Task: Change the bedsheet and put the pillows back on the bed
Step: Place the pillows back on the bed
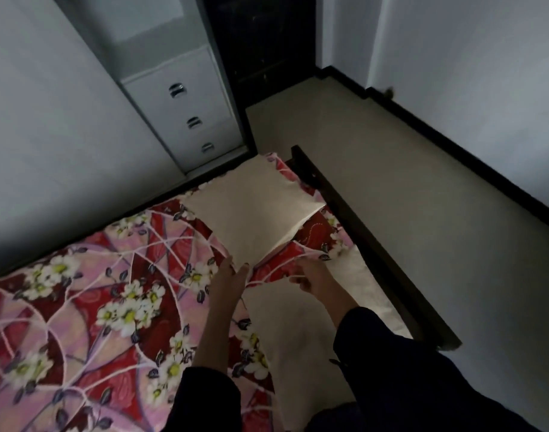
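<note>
- While the floral sheet (pixel 95 291) already covers the bed (pixel 366 235), I am on the pillow step: my left grip (pixel 231 274) pinches the near corner of the far pillow (pixel 251 210), which lies at upper centre.
- My right grip (pixel 312 279) clasps a corner of the near pillow (pixel 291 332), at lower centre.
- Next, I judge, both pillows need squaring side by side along the bed's edge.

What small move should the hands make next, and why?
Probably slide the near pillow up against the far pillow: the right hand grips its top edge, and sheet shows between them. The left hand holds the far pillow's corner.
</note>
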